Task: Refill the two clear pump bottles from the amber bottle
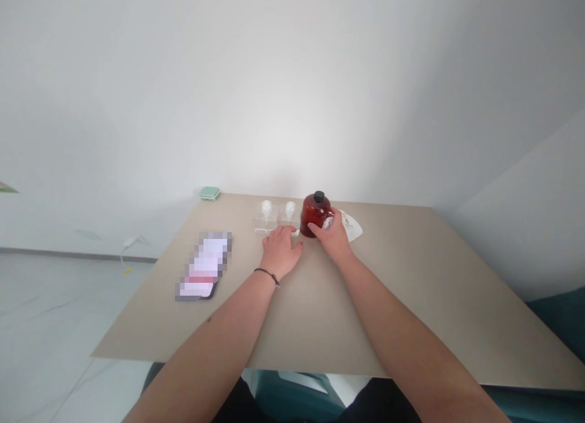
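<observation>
A reddish-brown bottle (314, 211) with a black cap stands upright towards the back of the table. My right hand (334, 237) is closed around its right side, thumb across the front. Left of the bottle is a clear plastic holder (262, 230) with two white, bulb-topped items, the left one (266, 208) and the right one (290, 209), upright in it. My left hand (281, 250) rests palm down just in front of the holder, thumb apart from the fingers, with nothing seen in it. Whether its fingertips touch the holder I cannot tell.
A white paper-like piece (351, 227) lies behind my right hand. On the left of the table (411, 277) lies a phone (205, 266) with its screen lit and blurred. A small green case (209, 193) sits at the back left corner, near the wall (283, 94).
</observation>
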The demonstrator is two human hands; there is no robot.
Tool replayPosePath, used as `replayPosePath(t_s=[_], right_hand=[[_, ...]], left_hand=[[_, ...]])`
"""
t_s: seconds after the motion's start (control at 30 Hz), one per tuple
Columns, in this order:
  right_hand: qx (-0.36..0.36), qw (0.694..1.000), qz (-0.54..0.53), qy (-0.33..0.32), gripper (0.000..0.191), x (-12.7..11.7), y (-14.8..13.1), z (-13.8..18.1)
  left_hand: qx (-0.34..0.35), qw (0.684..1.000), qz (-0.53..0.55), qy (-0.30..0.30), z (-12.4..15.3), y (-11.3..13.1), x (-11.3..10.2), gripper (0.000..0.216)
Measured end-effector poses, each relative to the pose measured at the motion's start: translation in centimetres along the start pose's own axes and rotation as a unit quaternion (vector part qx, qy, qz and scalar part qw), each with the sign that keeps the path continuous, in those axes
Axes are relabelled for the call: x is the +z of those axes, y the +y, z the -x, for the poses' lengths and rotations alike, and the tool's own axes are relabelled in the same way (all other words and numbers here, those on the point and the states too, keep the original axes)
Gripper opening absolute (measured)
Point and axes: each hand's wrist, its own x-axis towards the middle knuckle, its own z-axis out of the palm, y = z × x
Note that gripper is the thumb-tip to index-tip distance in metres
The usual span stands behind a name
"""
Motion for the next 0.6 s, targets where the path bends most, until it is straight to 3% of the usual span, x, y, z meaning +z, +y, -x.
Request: replayPosePath(t_s=[0.4, 0.47, 0.57, 0.6], right_hand=[[-0.01, 1.0, -0.005, -0.017, 0.091, -0.5, 0.3, -0.2], [-0.015, 1.0, 0.01, 0.014, 0.08, -1.9, 0.3, -0.2], [-0.013, 0.996, 0.08, 0.047, 0.05, -5.3, 1.0, -0.5], [-0.018, 0.991, 0.124, 0.045, 0.05, -6.6, 1.4, -0.6]], left_hand=[[-0.043, 0.993, -0.109, 0.004, -0.1, -0.6, -1.5, 0.022], [-0.047, 0.993, -0.109, 0.0, -0.3, -0.8, -1.6, 0.023], [-0.045, 0.993, -0.111, -0.005, -0.5, -0.9, -1.5, 0.023], [-0.045, 0.993, -0.113, -0.006, -0.5, -0.8, -1.5, 0.023]])
